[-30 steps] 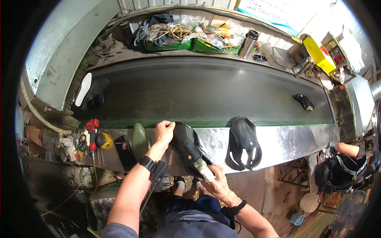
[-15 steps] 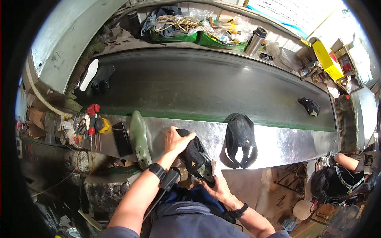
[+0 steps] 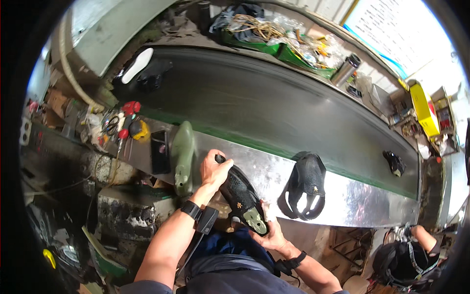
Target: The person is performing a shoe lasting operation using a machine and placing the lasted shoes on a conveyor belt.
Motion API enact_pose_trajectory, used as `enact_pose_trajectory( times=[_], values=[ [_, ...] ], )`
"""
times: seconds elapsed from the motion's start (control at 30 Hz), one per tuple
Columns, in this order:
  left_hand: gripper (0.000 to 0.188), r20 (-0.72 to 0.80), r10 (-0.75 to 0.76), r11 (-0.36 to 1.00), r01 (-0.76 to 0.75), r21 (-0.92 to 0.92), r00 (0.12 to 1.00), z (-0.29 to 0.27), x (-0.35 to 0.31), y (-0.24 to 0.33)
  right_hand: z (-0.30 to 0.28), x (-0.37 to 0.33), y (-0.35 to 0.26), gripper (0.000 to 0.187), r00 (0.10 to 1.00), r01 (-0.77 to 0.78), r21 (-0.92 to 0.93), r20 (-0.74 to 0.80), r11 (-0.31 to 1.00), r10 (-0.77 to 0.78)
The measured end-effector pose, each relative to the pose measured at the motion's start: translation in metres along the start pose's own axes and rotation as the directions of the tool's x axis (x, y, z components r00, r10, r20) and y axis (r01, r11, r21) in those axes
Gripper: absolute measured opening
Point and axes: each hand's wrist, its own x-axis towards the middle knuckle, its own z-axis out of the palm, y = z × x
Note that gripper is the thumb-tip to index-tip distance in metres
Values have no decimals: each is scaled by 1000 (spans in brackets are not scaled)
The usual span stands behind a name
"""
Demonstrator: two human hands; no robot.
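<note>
Shoe upper [image 3: 235,187], black, held across the near edge of the metal ledge [image 3: 262,169], left of its middle; a pale green last [image 3: 254,220] shows at its opening, toward the body. Left hand [image 3: 213,172] closed around the far end, thumb over the top; right hand [image 3: 274,238] cupped about the near end. White thing [image 3: 267,210] by the right thumb: wrap or tool, cannot tell at this size.

Handling, my judgement: keep the far end firm in the left grip; let the right bear on the last steadily, along its length. Watch the gold emblem [image 3: 239,205]: a twist should show there first. Second green last [image 3: 183,149] overhangs the near edge to the left; a wide left elbow could knock it. Second black upper [image 3: 308,174] lies right, by the same edge, well apart.
</note>
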Motion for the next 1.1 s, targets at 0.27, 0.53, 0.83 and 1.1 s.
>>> enact_pose_trajectory(
  times=[0.27, 0.53, 0.83, 1.1],
  values=[
    [32, -241, 157, 945, -217, -246, 958, -173, -54, 20, 20, 105, -118, 75, 796, -601, 700, 480, 385, 369],
    [25, -590, 9, 931, -222, -290, 808, -381, -183, -61, 195, 98, -254, 37, 865, -399, 550, 491, 733, 103],
    [25, -773, -296, 844, -225, -487, 562, -589, -335, -194, 428, 31, -361, 18, 732, -493, 503, 681, 710, 26],
    [41, -574, -474, 287, -499, -818, 668, -627, -399, -267, 545, 15, -420, 19, 553, -740, 464, 832, 488, 48]
  ],
)
